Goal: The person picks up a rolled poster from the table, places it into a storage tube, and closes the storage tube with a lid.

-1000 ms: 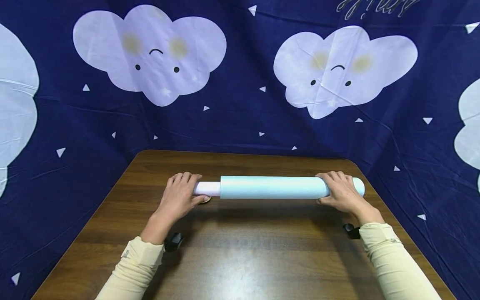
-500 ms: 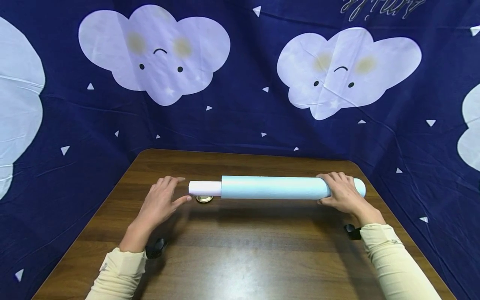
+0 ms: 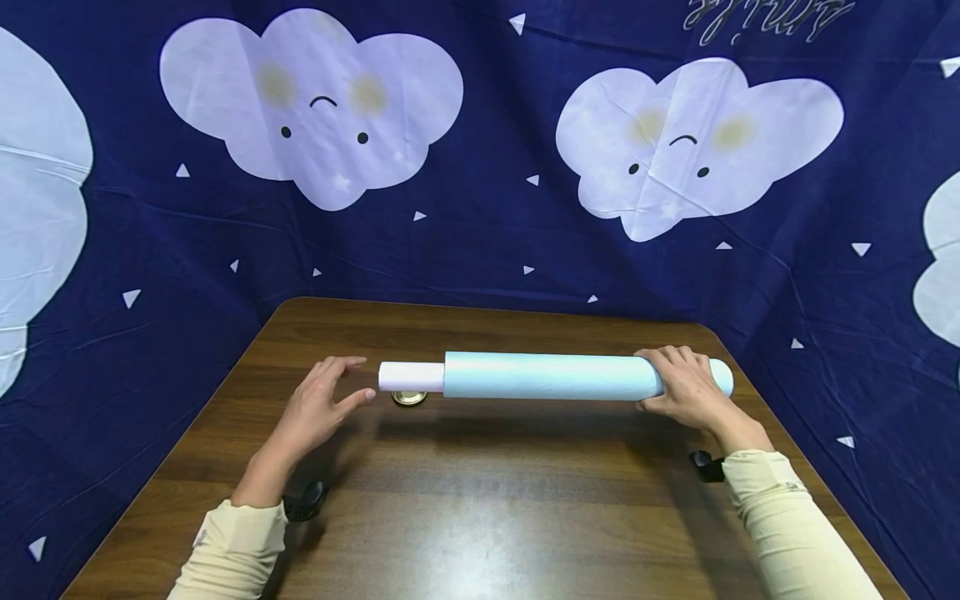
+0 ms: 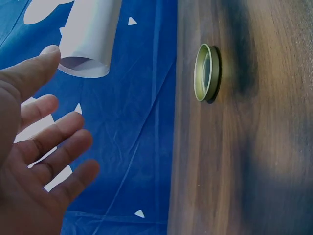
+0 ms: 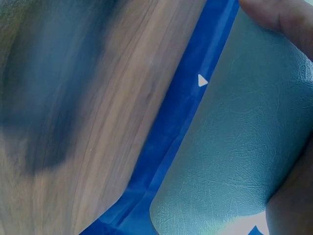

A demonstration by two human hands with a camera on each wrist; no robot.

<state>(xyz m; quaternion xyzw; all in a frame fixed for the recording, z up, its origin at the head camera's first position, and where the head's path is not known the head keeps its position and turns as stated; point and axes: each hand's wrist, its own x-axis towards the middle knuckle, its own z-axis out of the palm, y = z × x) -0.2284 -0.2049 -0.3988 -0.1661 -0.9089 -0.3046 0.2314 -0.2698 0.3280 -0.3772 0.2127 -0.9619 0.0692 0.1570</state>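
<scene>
A light blue cylindrical tube (image 3: 547,375) with a leather-like texture lies level across the head view, raised over the table. My right hand (image 3: 686,390) grips it near its right end, thumb and fingers round it. From the tube's left end sticks out a white paper roll (image 3: 411,377), whose hollow end shows in the left wrist view. Just left of that end, my left hand (image 3: 311,408) is spread and holds nothing, its thumb and fingers apart from the roll. Below the roll, a round gold-coloured lid (image 4: 214,73) rests on the table, partly hidden in the head view.
The brown wooden table (image 3: 480,483) has rounded far corners. A dark blue cloth (image 3: 480,242) with white clouds and triangles hangs behind it and along both sides. Each wrist wears a black camera.
My left hand has let go of the white paper roll and drawn back to the left, uncovering its end and more of the gold lid. My right hand keeps its grip on the tube.
</scene>
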